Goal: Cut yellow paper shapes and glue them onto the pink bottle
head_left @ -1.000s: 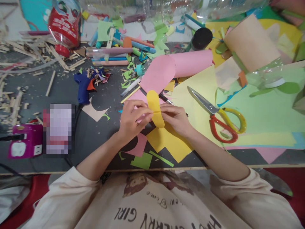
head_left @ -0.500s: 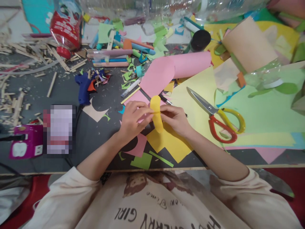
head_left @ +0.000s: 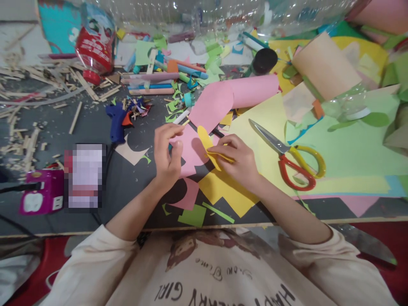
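Note:
My right hand (head_left: 239, 160) pinches a yellow oval paper cutout (head_left: 205, 139), which tilts up and to the left from its fingers. My left hand (head_left: 167, 152) is off the cutout, its fingers curled at the left edge of a pink paper piece (head_left: 190, 149) and its thumb on that edge. Both hands hover over a yellow paper sheet (head_left: 228, 191) and coloured scraps on the dark table (head_left: 92, 127).
Scissors with red and yellow handles (head_left: 288, 158) lie to the right on light green paper. A blue glue gun (head_left: 116, 122), a rolled pink sheet (head_left: 251, 88), a cardboard tube (head_left: 325, 66), a red-labelled bottle (head_left: 94, 47), wooden sticks (head_left: 47, 83) and a purple box (head_left: 41, 196) surround the hands.
My left hand let go of the yellow oval and drew back to the left. The right hand alone keeps the oval, now tilted. The camera shifted slightly.

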A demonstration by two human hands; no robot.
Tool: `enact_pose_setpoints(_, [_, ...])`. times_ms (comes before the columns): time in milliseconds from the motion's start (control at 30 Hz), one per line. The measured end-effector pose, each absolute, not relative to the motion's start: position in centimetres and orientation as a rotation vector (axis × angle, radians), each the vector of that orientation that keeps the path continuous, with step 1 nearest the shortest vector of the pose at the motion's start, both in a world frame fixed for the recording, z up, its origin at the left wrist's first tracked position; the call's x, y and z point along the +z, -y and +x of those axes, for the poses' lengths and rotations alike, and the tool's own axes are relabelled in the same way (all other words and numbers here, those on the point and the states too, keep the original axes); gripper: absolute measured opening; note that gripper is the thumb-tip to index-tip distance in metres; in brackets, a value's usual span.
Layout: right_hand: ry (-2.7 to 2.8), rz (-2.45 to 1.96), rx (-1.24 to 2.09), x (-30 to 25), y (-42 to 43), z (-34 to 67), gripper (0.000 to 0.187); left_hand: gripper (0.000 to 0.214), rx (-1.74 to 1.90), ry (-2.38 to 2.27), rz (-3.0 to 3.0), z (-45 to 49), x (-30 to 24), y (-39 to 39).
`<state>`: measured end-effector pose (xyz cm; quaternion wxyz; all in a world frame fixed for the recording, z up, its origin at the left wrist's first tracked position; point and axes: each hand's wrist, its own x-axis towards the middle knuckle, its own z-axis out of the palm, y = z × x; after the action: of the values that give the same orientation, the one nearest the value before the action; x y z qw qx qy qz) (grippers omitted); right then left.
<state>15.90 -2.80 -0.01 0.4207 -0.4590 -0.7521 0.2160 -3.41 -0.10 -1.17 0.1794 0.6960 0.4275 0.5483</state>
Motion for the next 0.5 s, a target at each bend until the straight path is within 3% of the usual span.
enact_pose_setpoints(167, [2.247, -1.112, 0.56, 1.7, 2.4, 16.1, 0.037, 0.038, 1.514, -1.367, 1.952, -3.9, -1.4, -0.4])
enact_pose_setpoints(300, [2.153, -1.372, 0.378, 3.9, -0.9, 19.0, 0.034, 0.03, 1.517, -1.31, 2.021, -3.8, -0.8, -0.2])
enact_pose_setpoints(400, [2.163, -1.608, 0.202, 4.4, -4.7, 21.4, 0.059, 0.025, 1.387, -1.121, 2.218, -3.4, -0.6, 0.1])
enact_pose_setpoints(500, [2.312, -1.65, 0.266, 3.8, -7.9, 22.2, 0.087, 0.025, 1.095, -0.873, 2.483, -3.0, -0.9, 0.1])
